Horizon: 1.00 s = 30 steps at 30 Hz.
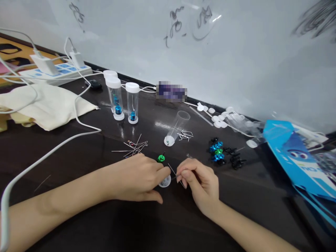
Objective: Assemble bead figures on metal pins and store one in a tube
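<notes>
Both hands working close together at a small cap

The right hand [201,182] is pinching a thin dark rod [174,177] between thumb and fingertips, its end pointing at the cap [165,181]. A wire [172,169] is crossing at these fingertips; whether they are also gripping it, I cannot tell. The left hand [139,178] is reaching palm down over the cap, its fingers curling and its thumb standing apart; whether it is gripping the cap, I cannot tell. The cap is lying between the hands, partly under the left fingers.

Just beyond the left fingertips, a green part [161,158] is resting on the table [86,159]. Beyond the hands, an open tube [179,125] is sitting beside some bent wires [186,135]. Long wires [133,148] are lying crossed just past the left hand, with closed tubes [133,101] standing farther off. Blue parts [217,157] and black parts [237,161] are lying beyond and right of the right hand, and a blue bag [283,147] is lying farther right.
</notes>
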Each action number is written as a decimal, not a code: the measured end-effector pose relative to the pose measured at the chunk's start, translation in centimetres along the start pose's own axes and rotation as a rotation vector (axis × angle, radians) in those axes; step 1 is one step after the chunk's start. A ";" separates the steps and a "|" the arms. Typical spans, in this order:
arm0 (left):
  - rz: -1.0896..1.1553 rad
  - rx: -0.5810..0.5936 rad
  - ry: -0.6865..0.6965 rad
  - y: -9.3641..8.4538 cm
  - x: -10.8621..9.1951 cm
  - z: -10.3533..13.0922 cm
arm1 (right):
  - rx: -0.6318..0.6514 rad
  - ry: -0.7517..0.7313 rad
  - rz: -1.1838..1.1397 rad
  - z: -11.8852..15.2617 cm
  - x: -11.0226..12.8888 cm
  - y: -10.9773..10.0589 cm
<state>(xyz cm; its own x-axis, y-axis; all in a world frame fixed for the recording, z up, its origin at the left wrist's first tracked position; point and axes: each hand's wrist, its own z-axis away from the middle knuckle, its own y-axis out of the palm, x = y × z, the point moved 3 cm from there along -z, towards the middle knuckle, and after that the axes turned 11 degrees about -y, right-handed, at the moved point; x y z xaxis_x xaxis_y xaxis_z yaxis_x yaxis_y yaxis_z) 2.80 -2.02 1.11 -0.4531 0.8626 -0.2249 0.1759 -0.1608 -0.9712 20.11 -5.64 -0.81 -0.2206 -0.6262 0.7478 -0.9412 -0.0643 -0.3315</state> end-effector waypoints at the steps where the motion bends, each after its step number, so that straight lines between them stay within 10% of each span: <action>1: 0.019 0.009 -0.027 0.0 0.1 0.0 | 0.035 -0.011 0.038 -0.1 0.1 0.0; 30: 0.194 0.069 -0.147 0.2 1.5 -0.5 | 0.265 0.066 0.117 -0.5 0.0 1.0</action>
<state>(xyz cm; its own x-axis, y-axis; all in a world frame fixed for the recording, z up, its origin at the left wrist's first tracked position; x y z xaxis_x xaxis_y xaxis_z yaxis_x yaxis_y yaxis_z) 2.55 -0.54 0.63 -0.5401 0.7342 -0.4115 0.2141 -0.3530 -0.9108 19.08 -5.31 -0.87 -0.3478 -0.5901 0.7286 -0.8109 -0.2007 -0.5497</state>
